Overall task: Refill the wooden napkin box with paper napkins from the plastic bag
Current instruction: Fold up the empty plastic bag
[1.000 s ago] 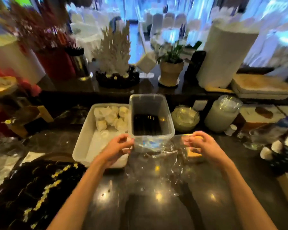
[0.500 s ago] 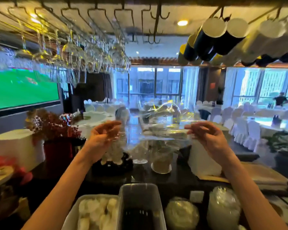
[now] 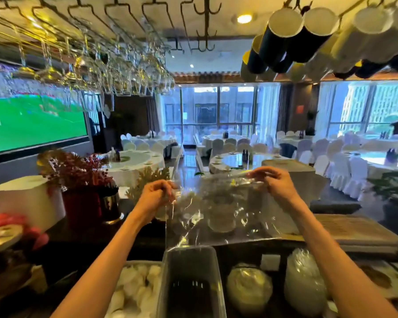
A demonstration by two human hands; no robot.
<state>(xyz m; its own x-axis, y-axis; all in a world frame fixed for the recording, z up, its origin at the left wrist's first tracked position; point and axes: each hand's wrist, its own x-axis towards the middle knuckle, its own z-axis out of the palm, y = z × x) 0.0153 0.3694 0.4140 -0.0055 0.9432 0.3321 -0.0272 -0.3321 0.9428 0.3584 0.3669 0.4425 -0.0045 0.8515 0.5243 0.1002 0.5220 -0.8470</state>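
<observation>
A clear plastic bag [image 3: 218,214] hangs spread in the air above the bar counter. My left hand [image 3: 155,191] pinches its upper left corner and my right hand [image 3: 275,182] pinches its upper right edge. The bag looks flat and see-through, with no napkins visible inside it. Its lower edge hangs just above a clear plastic bin [image 3: 191,281]. No wooden napkin box is in view.
A white tray [image 3: 133,292] of white rolled items sits left of the bin. Stacked clear lids [image 3: 305,285] and a covered bowl [image 3: 248,288] stand to the right. Wine glasses [image 3: 97,72] and mugs [image 3: 308,35] hang overhead. A large paper roll [image 3: 25,200] and red flowers [image 3: 74,173] stand left.
Both hands lifted the bag from the counter up to chest height and pulled it out flat. The view tilted up from the counter toward the dining hall.
</observation>
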